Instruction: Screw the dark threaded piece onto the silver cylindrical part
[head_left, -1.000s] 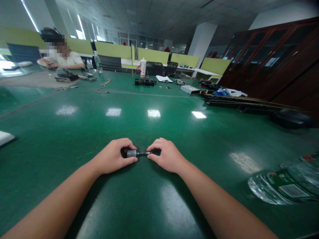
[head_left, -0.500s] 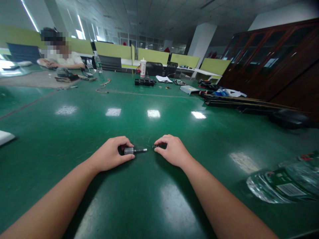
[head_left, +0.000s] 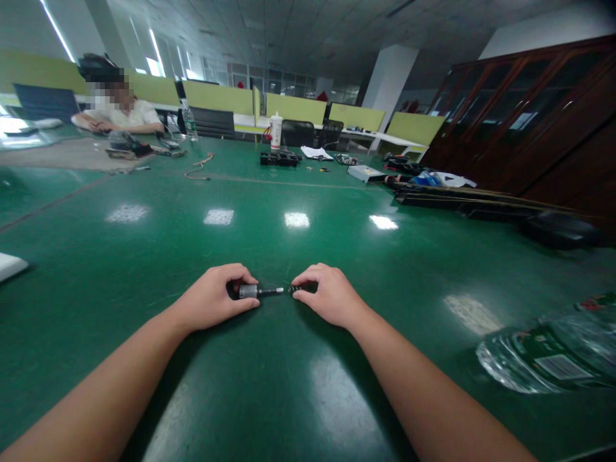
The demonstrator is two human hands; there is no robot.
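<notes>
Between its thumb and fingers, my left hand (head_left: 219, 298) grips a grey metal cylinder with a thin shaft (head_left: 248, 291), low over the table. The shaft is dark, has a bright silver tip and points right. Facing it, my right hand (head_left: 330, 295) pinches a small dark ridged piece (head_left: 291, 290) with thumb and forefinger. That piece is very near the silver tip; whether the two touch I cannot tell. Part of each held thing is hidden by fingers.
The green table (head_left: 260, 385) stretches far ahead. On the right lies a clear plastic bottle (head_left: 548, 356). Farther off are a black device (head_left: 280, 158), a white cup (head_left: 276, 131) and a grey box (head_left: 366, 173). A person (head_left: 118, 109) sits at the far left.
My right hand has shifted slightly left with the ridged piece, closing most of the gap to the shaft's tip. My left hand has barely moved.
</notes>
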